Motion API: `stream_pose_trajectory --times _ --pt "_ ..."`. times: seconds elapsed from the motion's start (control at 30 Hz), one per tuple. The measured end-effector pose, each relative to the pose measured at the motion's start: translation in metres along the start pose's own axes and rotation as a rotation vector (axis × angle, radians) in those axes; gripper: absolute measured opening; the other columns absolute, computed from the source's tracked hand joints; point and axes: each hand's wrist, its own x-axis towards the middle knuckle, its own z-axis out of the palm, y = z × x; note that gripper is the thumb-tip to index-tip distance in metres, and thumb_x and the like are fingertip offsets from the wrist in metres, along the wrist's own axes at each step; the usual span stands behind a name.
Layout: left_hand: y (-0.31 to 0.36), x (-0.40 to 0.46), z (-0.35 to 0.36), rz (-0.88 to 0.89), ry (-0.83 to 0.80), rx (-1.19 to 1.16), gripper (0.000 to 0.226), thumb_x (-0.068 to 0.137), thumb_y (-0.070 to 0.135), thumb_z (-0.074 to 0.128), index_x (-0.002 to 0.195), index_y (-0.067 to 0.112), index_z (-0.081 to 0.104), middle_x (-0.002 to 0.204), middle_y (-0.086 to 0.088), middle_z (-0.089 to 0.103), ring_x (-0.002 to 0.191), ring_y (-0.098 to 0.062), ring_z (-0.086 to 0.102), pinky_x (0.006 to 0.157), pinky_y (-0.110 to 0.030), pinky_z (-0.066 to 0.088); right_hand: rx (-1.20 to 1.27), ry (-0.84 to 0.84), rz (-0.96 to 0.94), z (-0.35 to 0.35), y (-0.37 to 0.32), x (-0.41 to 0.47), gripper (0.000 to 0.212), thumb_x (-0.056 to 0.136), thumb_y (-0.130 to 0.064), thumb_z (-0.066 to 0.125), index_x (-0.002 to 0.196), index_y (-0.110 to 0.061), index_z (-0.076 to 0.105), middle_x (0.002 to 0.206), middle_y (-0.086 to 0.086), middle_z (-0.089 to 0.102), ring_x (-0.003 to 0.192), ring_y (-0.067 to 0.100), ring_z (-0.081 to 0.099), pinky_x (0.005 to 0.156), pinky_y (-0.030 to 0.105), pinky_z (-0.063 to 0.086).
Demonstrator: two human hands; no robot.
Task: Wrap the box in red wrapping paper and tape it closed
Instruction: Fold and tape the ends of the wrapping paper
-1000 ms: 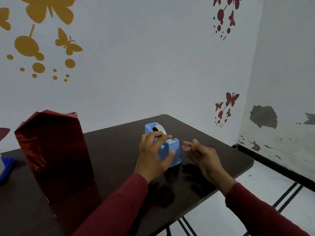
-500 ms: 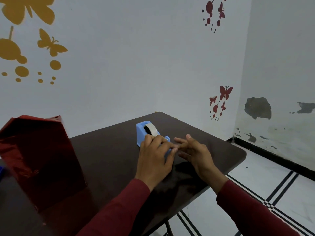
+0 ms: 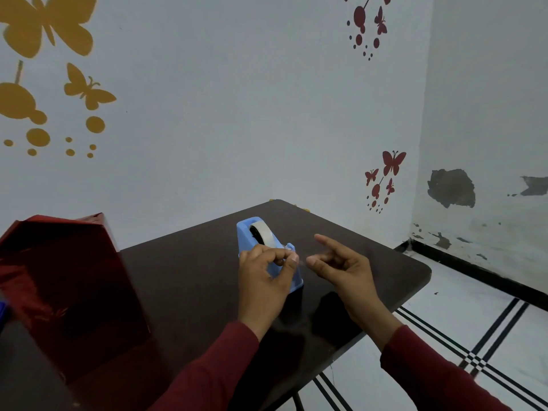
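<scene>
A box wrapped in shiny red paper (image 3: 68, 295) stands upright at the table's left, its top folded to a peak. A blue tape dispenser (image 3: 261, 238) with a white roll sits mid-table. My left hand (image 3: 264, 280) grips the dispenser's front end, fingers curled over the cutter and thumb on its right side. My right hand (image 3: 341, 268) hovers just right of the dispenser, thumb raised and fingers loosely curled, apart from it. Whether a clear strip of tape runs between the hands is too faint to tell.
The dark brown table (image 3: 192, 277) ends at a rounded corner on the right, above a white tiled floor (image 3: 462, 321) with black lines. A blue object (image 3: 2, 310) peeks in at the far left edge. Walls stand close behind and to the right.
My right hand, which reached in to touch the cutter half a second ago, has drawn back to the right. My left hand stayed on the dispenser, and the view shifted a little.
</scene>
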Motion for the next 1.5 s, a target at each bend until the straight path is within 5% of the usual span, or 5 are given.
stream_pose_trajectory --times 0.23,0.53,0.87,1.07,1.5 --pt "0.014 0.0 -0.014 -0.053 0.122 0.023 0.047 0.083 0.041 0.08 0.125 0.045 0.058 0.095 0.017 0.055 0.1 -0.005 0.051 0.079 -0.02 0.047 -0.076 0.075 0.011 0.003 -0.003 -0.001 0.041 0.082 -0.002 0.081 0.115 -0.023 0.073 0.087 0.007 0.081 0.09 0.016 0.078 0.088 0.029 0.061" --pt "0.029 0.01 -0.115 -0.011 0.231 -0.019 0.042 0.084 0.017 0.081 0.114 0.038 0.059 0.087 0.01 0.059 0.078 -0.008 0.054 0.072 -0.015 0.045 -0.036 -0.079 -0.076 0.08 -0.055 0.015 0.039 0.085 -0.008 0.082 0.121 -0.02 0.073 0.091 0.003 0.081 0.084 0.013 0.077 0.077 0.023 0.06" --pt "0.05 0.003 -0.286 0.306 0.391 0.634 0.04 0.081 0.026 0.081 0.118 0.027 0.065 0.105 0.018 0.055 0.103 -0.006 0.044 0.088 -0.007 0.033 -0.19 -0.303 -0.238 0.228 -0.098 0.036 0.072 0.088 -0.033 0.082 0.15 -0.039 0.046 0.128 -0.026 0.067 0.08 0.005 0.074 0.076 0.013 0.052" --pt "0.028 0.027 -0.338 -0.02 0.18 0.714 0.061 0.079 0.059 0.079 0.132 0.041 0.058 0.12 0.018 0.054 0.119 -0.009 0.037 0.098 -0.028 0.036 -0.198 -0.471 -0.019 0.298 -0.096 0.055 0.1 0.085 -0.038 0.081 0.16 -0.046 0.015 0.156 -0.01 0.046 0.121 0.015 0.063 0.111 0.044 0.047" --pt "0.013 0.103 -0.353 -0.208 -0.138 0.407 0.012 0.087 0.04 0.081 0.087 0.028 0.081 0.107 0.013 0.073 0.106 -0.003 0.063 0.099 -0.029 0.047 0.039 -0.506 0.322 0.325 -0.087 0.058 0.101 0.089 0.006 0.068 0.159 -0.046 0.019 0.156 -0.01 0.043 0.119 0.018 0.067 0.077 0.031 0.056"
